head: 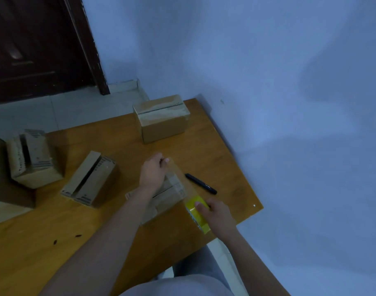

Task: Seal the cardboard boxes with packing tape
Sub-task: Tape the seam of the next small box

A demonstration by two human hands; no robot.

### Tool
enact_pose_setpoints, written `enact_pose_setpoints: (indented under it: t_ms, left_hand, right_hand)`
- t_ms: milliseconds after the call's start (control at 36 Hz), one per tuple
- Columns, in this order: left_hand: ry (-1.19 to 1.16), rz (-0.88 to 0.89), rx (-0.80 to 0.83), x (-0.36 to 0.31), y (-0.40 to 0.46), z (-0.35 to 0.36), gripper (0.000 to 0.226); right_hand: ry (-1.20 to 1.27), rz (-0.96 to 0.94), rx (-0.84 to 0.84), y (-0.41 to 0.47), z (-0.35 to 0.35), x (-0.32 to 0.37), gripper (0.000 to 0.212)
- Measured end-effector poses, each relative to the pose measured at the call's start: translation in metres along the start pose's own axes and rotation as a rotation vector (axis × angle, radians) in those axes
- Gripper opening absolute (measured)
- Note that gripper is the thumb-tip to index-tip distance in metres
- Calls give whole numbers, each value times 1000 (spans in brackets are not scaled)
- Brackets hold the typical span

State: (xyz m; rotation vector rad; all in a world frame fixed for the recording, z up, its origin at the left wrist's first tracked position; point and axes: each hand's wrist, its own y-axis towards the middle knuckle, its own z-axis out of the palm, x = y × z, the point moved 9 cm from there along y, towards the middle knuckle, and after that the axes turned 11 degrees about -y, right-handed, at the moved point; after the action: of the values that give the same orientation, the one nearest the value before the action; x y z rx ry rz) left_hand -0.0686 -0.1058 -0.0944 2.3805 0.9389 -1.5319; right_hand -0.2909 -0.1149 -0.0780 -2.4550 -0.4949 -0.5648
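A small cardboard box (161, 199) lies on the wooden table (54, 242) in front of me. My left hand (152, 173) pinches the free end of a clear tape strip (180, 180) at the box's far end. The strip stretches over the box top to a yellow-cored tape roll (196, 214), which my right hand (217, 214) grips at the box's near right corner. A box with tape across its top (161, 118) stands at the table's far edge. Two boxes with open seams lie to the left, one nearer (90, 179) and one farther (33, 159).
A black marker (201, 183) lies on the table just right of the box I am taping. The blue wall (289, 103) runs along the table's right edge. A dark wooden door (37, 43) stands at the far left beyond pale floor tiles.
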Motion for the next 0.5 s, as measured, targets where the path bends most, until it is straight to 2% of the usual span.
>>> enact_pose_setpoints:
  t_ms: [222,500]
  left_hand:
    - [-27,21,-43,1,0,-3,29]
    - [45,-8,-1,7,4,4,35]
  right_hand:
    - [10,-5,2,6,5,-6,41]
    - [15,47,54,13,26,-22,38]
